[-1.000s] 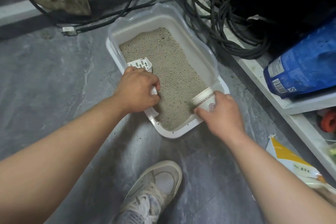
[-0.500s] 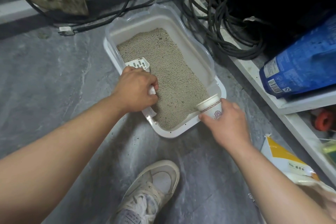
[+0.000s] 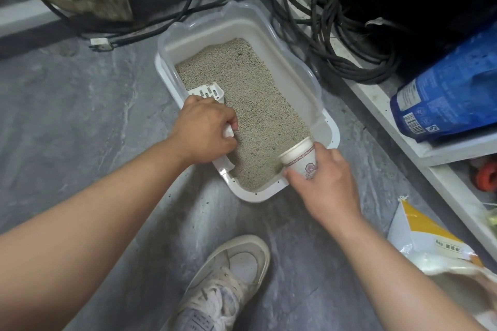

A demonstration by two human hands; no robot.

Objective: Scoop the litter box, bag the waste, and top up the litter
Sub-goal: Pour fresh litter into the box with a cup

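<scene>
Your left hand [image 3: 204,131] is curled tight round the scoop handle [image 3: 229,131], knuckles up, forearm reaching in from the lower left. Your right hand [image 3: 326,183] grips the paper cup [image 3: 301,158] tipped on its side, forearm stretching in from the lower right.

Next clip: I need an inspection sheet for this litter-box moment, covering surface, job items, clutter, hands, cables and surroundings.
Surface: grey marbled floor, litter grains scattered near the box.
Job's things: white litter box filled with beige litter; slotted white scoop in it at the left wall; paper cup tipped at the near right corner; opened yellow-and-white bag at right.
Clutter: blue bag on a white ledge; orange object below it.
Hands: left hand grips the scoop handle; right hand holds the cup.
Cables: black coil right of the box; a cord and white plug behind it.
Surroundings: a white sneaker below.
</scene>
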